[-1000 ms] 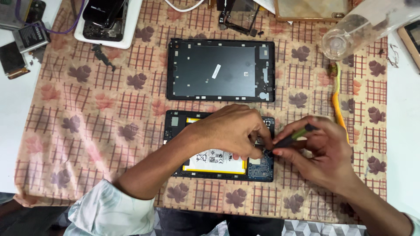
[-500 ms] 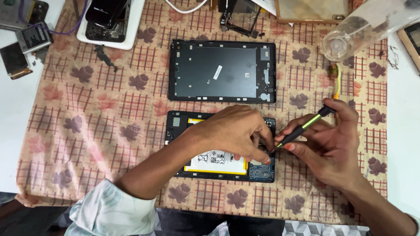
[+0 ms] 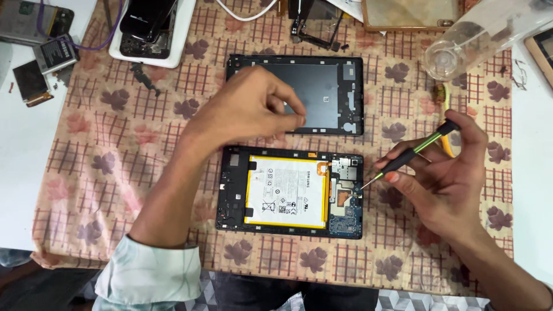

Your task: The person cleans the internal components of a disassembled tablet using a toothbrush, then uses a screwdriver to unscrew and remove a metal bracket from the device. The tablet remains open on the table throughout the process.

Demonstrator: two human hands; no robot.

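While our right hand [image 3: 443, 178] kept its grip clamped on the screwdriver [image 3: 410, 154], the tip touched the board at the right end of the opened tablet [image 3: 290, 192], just left of that grip. Our left hand [image 3: 247, 109] hovered above the tablet, fingertips [image 3: 298, 120] pinched together; whether they held anything, we could not tell. Under that hand lay the back cover [image 3: 331, 92], and everything rested on the checked cloth [image 3: 115, 144] over the counter [image 3: 23, 150].
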